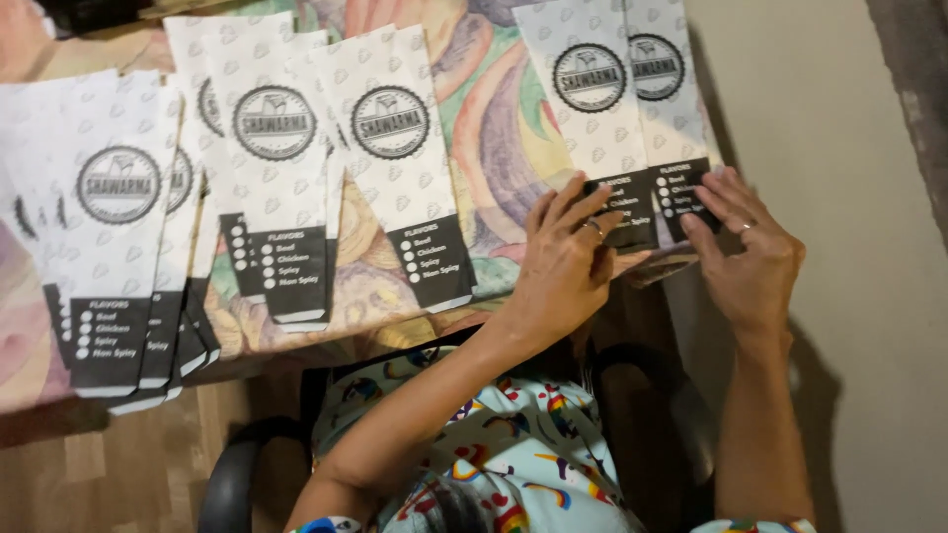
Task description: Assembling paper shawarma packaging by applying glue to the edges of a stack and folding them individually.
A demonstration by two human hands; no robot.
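Head view: long white paper sleeves with a round dark emblem and a black panel at one end are laid out in rows on a table covered by a patterned cloth (494,109). Two of them, the pair of sleeves (617,109), lie at about two o'clock in the picture, one overlapping the other, near the table's right edge. The left hand (563,262) is laid flat on the black end of the nearer sleeve of the pair, fingers spread and pressing, nothing closed in it. The right hand (752,247) is set with its fingertips on the black end of the farther sleeve, likewise open and pinning, not clasping.

The step in hand is judged to be the squaring of these two sleeves against each other. The next move would call for a light slide of the fingertips, so that the lower edges are brought level without the paper being creased.

The long axis of each sleeve in the pair runs from about eleven o'clock to five o'clock; the black ends point toward the person, the emblem ends away.

More sleeves (296,148) are fanned at nine to eleven o'clock, well apart from both hands. A dark chair (237,474) is seen below
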